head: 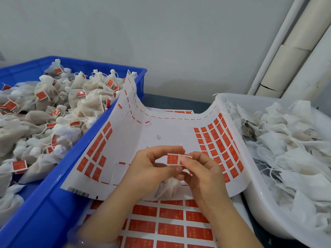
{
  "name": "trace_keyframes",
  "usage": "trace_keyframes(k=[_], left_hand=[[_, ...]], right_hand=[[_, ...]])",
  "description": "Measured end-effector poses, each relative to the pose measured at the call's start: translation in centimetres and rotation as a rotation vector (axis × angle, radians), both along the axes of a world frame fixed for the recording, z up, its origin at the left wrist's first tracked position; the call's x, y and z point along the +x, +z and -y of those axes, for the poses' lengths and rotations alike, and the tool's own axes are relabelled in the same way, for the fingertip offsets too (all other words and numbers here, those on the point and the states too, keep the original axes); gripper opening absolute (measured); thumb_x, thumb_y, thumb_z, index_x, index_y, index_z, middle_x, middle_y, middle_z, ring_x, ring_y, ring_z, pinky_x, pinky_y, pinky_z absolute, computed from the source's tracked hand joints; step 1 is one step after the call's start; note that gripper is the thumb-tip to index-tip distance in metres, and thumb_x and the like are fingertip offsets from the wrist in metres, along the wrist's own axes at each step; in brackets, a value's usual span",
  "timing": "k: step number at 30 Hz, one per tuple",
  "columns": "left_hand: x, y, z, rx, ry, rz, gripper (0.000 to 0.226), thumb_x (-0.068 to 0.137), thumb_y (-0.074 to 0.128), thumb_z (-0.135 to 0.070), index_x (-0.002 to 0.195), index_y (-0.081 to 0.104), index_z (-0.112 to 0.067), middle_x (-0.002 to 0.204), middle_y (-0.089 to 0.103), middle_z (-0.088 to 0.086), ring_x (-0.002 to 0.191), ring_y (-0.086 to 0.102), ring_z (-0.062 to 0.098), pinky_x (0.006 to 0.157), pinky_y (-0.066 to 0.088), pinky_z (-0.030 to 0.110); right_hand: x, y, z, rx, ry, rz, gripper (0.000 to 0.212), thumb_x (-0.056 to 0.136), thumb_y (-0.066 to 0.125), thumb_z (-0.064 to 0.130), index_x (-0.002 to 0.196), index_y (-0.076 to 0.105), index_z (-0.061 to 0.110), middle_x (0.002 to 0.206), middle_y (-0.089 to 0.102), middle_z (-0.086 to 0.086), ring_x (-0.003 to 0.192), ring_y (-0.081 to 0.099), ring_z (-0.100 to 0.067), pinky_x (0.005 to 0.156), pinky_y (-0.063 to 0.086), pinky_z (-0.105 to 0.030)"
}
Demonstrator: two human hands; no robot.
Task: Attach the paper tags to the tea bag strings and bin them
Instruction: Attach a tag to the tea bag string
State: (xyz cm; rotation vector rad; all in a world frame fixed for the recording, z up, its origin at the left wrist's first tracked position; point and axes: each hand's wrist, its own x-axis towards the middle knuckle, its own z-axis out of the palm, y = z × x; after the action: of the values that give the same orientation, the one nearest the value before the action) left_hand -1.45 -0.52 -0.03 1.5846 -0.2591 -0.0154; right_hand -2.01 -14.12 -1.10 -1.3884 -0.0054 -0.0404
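Tag (172, 159) in left grip (152, 169), right grip (202, 174)

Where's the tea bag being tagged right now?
Head view, centre: the tea bag hangs below the left hand and right hand pinching a paper tag, over the curled sheet, between blue crate left and white tub right.

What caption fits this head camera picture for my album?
The left hand and right hand pinch a red paper tag above a tea bag, between a blue crate and white tub.
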Motion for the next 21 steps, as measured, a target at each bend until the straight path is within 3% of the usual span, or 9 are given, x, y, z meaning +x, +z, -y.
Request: trace_keyframes(k=[7, 21], left_hand=[[-0.13, -0.08, 0.02, -0.020, -0.045, 0.032, 0.043, 0.076, 0.070, 0.002, 0.095, 0.068, -0.037, 0.097, 0.070, -0.022, 0.075, 0.072, 0.013, 0.061, 0.052, 0.013], [-0.20, -0.06, 0.07, -0.042, -0.050, 0.053, 0.046, 0.075, 0.070, 0.002, 0.094, 0.068, -0.040, 0.100, 0.070, -0.019, 0.072, 0.072, 0.017, 0.062, 0.053, 0.015]], right_hand=[[-0.03, 0.01, -0.07, 0.066, -0.028, -0.053, 0.011, 0.080, 0.065, 0.011, 0.070, 0.070, 0.015, 0.074, 0.070, -0.007, 0.069, 0.069, -0.022, 0.057, 0.053, -0.024], [-0.03, -0.17, -0.09, -0.011, -0.089, -0.015, 0.006, 0.079, 0.067, 0.012, 0.075, 0.066, 0.015, 0.069, 0.069, 0.000, 0.066, 0.068, -0.020, 0.060, 0.054, -0.028]])
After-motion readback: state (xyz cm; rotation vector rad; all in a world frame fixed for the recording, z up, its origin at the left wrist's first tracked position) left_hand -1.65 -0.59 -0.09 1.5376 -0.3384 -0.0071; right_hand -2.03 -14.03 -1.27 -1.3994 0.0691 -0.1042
